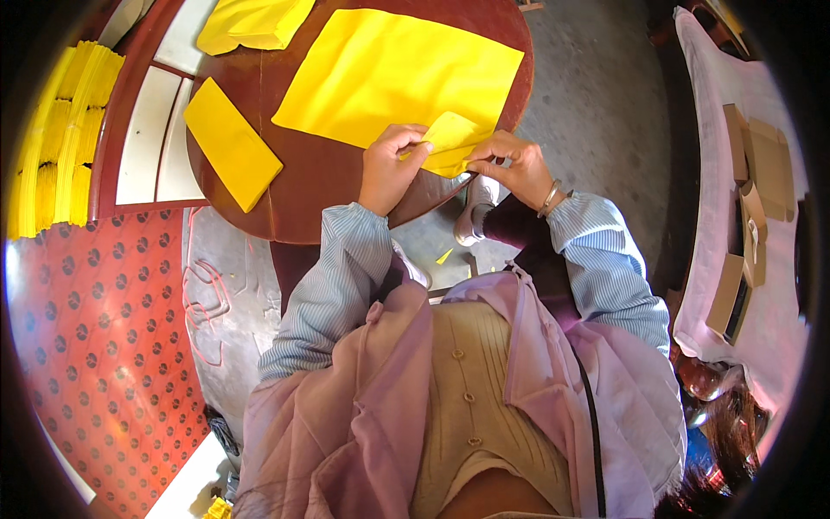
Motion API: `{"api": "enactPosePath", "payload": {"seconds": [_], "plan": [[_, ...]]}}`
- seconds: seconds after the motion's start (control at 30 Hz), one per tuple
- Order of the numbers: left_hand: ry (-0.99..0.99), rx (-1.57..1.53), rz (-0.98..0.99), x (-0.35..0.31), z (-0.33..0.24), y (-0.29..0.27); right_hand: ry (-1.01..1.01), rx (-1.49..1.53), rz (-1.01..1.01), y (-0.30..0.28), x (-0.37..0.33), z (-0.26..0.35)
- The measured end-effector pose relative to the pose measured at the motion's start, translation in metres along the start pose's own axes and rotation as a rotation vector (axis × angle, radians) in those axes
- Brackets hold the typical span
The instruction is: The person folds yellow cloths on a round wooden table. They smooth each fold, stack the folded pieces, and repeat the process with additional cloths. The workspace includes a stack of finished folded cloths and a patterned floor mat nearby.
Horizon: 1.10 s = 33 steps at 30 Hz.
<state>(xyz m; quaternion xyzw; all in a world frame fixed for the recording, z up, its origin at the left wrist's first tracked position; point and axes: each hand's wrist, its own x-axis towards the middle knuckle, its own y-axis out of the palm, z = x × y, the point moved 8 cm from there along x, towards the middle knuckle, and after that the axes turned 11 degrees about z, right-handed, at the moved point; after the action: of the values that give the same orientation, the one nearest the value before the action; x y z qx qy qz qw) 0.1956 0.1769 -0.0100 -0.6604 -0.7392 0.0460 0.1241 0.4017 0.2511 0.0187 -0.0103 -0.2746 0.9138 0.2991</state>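
A large yellow sheet [402,73] lies spread on the round brown table [324,195]. At its near right edge, both hands pinch a small folded yellow piece [454,138]. I cannot tell whether this piece is a corner of the sheet or separate. My left hand [393,164] grips its left side between thumb and fingers. With a bracelet on the wrist, my right hand [516,166] pinches the lower right side. A narrow folded yellow stack [232,143] rests to the left on the table, and another yellow pile [255,24] sits at the far left.
Stacked yellow bundles [65,143] stand at the far left above a red patterned surface [112,320]. On the right, a pale cloth-covered table [705,173] carries several open cardboard boxes [765,169]. A pink cord [207,294] lies on the grey floor [596,95].
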Motion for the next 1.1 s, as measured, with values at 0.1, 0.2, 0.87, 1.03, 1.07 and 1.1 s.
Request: {"api": "enactPosePath", "payload": {"seconds": [0.1, 0.2, 0.87, 1.03, 1.07, 1.1], "plan": [[-0.019, -0.079, 0.019, 0.0, 0.002, -0.001, 0.12, 0.182, -0.006, 0.004, 0.0, -0.018], [0.067, 0.021, 0.108, 0.0, -0.011, -0.001, 0.123, 0.223, -0.015, 0.005, 0.0, -0.023], [-0.088, -0.119, 0.027, 0.003, 0.009, -0.004, 0.017, 0.082, -0.045, 0.005, -0.005, -0.007], [-0.054, -0.19, 0.05, 0.003, 0.014, -0.001, 0.101, 0.171, -0.085, 0.006, -0.005, -0.019], [-0.033, -0.205, 0.055, 0.003, 0.013, -0.002, 0.128, 0.183, -0.087, 0.006, -0.005, -0.021], [-0.044, -0.218, 0.06, 0.002, 0.014, -0.003, 0.129, 0.192, -0.09, 0.007, -0.004, -0.021]]}}
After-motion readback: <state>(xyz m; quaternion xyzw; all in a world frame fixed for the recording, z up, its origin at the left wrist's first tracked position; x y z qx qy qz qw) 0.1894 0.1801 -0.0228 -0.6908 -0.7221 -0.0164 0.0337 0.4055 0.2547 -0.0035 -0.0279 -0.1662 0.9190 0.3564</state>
